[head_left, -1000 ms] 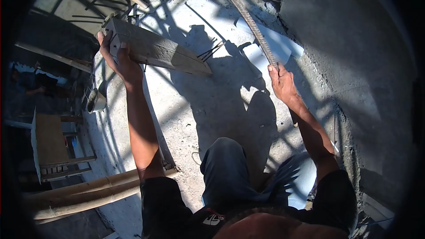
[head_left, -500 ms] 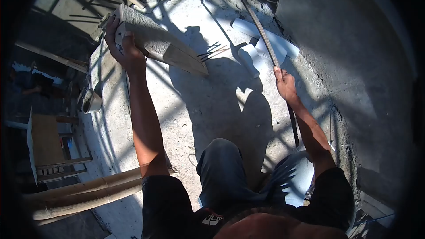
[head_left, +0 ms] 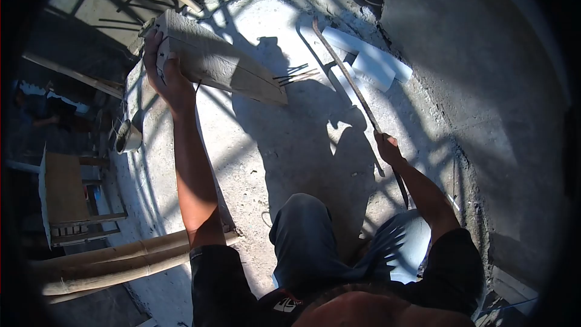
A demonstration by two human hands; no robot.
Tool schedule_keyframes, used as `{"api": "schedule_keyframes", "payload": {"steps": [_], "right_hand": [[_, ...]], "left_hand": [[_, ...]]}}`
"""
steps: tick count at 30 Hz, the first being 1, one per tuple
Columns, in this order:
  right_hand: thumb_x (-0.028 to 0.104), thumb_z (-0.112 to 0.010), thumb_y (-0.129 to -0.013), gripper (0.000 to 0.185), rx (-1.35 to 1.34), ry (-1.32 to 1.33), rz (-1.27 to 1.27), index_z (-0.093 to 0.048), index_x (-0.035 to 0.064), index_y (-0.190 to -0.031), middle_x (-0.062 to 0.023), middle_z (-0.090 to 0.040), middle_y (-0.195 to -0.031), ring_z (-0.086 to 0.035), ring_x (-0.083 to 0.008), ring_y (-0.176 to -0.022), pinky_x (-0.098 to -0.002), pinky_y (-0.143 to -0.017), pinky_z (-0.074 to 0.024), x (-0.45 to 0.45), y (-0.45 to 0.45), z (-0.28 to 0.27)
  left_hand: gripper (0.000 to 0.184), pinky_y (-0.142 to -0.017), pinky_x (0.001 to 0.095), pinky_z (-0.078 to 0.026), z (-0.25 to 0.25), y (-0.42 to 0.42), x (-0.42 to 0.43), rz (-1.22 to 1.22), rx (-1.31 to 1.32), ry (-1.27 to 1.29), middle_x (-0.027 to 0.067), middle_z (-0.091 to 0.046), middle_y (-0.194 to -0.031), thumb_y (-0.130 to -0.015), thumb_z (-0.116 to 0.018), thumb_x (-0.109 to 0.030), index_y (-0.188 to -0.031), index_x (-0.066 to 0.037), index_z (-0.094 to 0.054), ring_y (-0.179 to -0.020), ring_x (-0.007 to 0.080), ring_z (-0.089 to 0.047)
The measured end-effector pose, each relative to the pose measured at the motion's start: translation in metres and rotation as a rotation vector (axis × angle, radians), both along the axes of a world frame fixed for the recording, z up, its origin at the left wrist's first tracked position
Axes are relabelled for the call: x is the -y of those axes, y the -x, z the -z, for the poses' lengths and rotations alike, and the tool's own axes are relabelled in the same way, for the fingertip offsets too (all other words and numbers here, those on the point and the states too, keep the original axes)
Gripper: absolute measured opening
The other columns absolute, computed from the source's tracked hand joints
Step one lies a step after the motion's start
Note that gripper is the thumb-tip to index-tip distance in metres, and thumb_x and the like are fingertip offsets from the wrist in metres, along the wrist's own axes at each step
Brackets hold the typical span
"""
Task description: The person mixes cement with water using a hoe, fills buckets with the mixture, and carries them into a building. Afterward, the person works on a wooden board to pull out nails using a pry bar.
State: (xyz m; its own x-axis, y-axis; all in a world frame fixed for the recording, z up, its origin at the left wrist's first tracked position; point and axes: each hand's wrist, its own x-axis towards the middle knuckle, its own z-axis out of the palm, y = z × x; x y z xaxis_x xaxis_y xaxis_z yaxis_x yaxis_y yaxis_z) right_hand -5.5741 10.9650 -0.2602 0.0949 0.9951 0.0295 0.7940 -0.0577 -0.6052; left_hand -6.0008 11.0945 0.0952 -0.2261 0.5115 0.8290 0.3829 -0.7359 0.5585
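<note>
My left hand [head_left: 169,82] is wrapped round the end of a thick, squared wooden post [head_left: 221,57], thumb on the near face and fingers on the far one. Small dark marks dot that end. Several thin dark rods [head_left: 296,74] show near the post's lower end; whether they are fixed to it I cannot tell. In my right hand [head_left: 388,147], closed in a fist, is a ribbed steel bar [head_left: 351,82], its far tip slightly hooked. The bar slants up and away over the floor, its short tail pointing back toward my knee.
White pipe-like pieces [head_left: 372,63] lie on the concrete floor [head_left: 236,163] beyond the bar. A grey wall [head_left: 478,85] rises on the right. Bamboo poles [head_left: 121,263], a bucket [head_left: 128,137] and a wooden frame [head_left: 66,188] stand or lie at left.
My right hand has come down toward me with the steel bar, whose hooked far tip now shows in view. My left hand stays on the post, which has barely shifted.
</note>
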Motion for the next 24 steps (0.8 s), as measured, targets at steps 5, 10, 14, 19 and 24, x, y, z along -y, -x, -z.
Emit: {"api": "schedule_keyframes", "payload": {"steps": [5, 10, 14, 19, 24], "right_hand": [[0.052, -0.043, -0.091, 0.063, -0.191, 0.118, 0.339, -0.059, -0.0074, -0.08, -0.028, -0.058, -0.072, -0.059, -0.0441, -0.073, -0.0442, -0.065, -0.045, -0.012, -0.025, -0.076], [0.052, -0.044, -0.091, 0.061, -0.127, 0.115, 0.379, -0.058, -0.0065, -0.08, -0.0278, -0.058, -0.073, -0.059, -0.0416, -0.073, -0.0438, -0.065, -0.0449, 0.037, -0.062, -0.048], [0.052, -0.045, -0.09, 0.059, -0.142, 0.195, 0.29, -0.058, -0.0044, -0.079, -0.0242, -0.056, -0.066, -0.06, -0.0363, -0.066, -0.0425, -0.06, -0.0436, 0.065, -0.07, -0.032], [0.047, -0.05, -0.09, 0.051, -0.052, 0.124, 0.116, -0.058, -0.0006, -0.074, -0.0206, -0.056, -0.063, -0.058, -0.0364, -0.06, -0.0439, -0.056, -0.0418, 0.07, -0.066, 0.013], [0.038, -0.054, -0.089, 0.042, 0.098, 0.234, -0.024, -0.057, -0.0014, -0.076, -0.0233, -0.059, -0.065, -0.06, -0.0427, -0.067, -0.0492, -0.059, -0.0458, 0.069, -0.057, 0.014]], "left_hand": [[0.046, -0.104, 0.0401, -0.029, 0.007, -0.009, 0.011, 0.035, 0.129, -0.001, 0.0156, -0.043, -0.132, -0.076, -0.048, -0.012, -0.12, 0.001, -0.05, -0.123, 0.0281, -0.04], [0.052, -0.107, 0.0434, -0.029, 0.021, 0.045, 0.048, 0.113, 0.152, 0.026, 0.0164, -0.037, -0.138, -0.08, -0.041, -0.021, -0.127, 0.001, -0.043, -0.128, 0.0293, -0.037], [0.047, -0.106, 0.0425, -0.033, 0.038, 0.068, 0.074, 0.017, 0.156, -0.024, 0.0175, -0.037, -0.138, -0.085, -0.039, -0.017, -0.128, 0.002, -0.042, -0.126, 0.0293, -0.039], [0.044, -0.094, 0.0377, -0.044, 0.055, 0.086, 0.125, -0.202, 0.232, 0.09, 0.013, -0.041, -0.135, -0.09, -0.039, -0.015, -0.132, -0.001, -0.037, -0.111, 0.025, -0.052], [0.047, -0.083, 0.038, -0.051, 0.101, 0.092, 0.227, -0.319, 0.461, 0.258, 0.0183, -0.045, -0.121, -0.087, -0.041, -0.015, -0.132, -0.003, -0.031, -0.099, 0.0261, -0.055]]}}
